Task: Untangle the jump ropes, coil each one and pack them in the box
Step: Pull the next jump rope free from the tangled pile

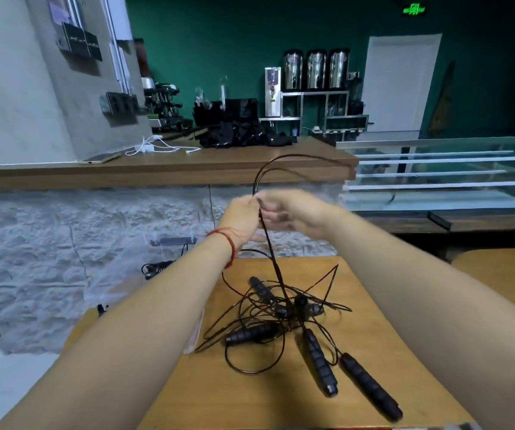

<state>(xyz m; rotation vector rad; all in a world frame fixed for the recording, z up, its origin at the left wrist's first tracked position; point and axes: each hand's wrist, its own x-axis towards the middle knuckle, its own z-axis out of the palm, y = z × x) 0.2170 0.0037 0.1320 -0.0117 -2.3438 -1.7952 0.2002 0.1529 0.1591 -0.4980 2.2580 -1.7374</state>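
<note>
A tangle of thin black jump ropes (pixel 268 308) with several black foam handles lies on a wooden table (pixel 218 392). Two handles (pixel 371 386) stick out toward the front right. One rope strand (pixel 273 259) rises from the pile to my hands, and its loop (pixel 281 162) arches above them. My left hand (pixel 243 215), with a red string at the wrist, pinches the strand. My right hand (pixel 290 212) is blurred and closes on the same strand right beside it. A clear plastic box (pixel 172 243) stands beyond my left arm, with a black coil (pixel 156 268) inside it.
A stone-faced counter with a wooden top (pixel 156 169) runs behind the table. On it lie white cables, a phone and black items. A glass display case (pixel 442 172) stands at the right. Another wooden table (pixel 504 274) is at the far right.
</note>
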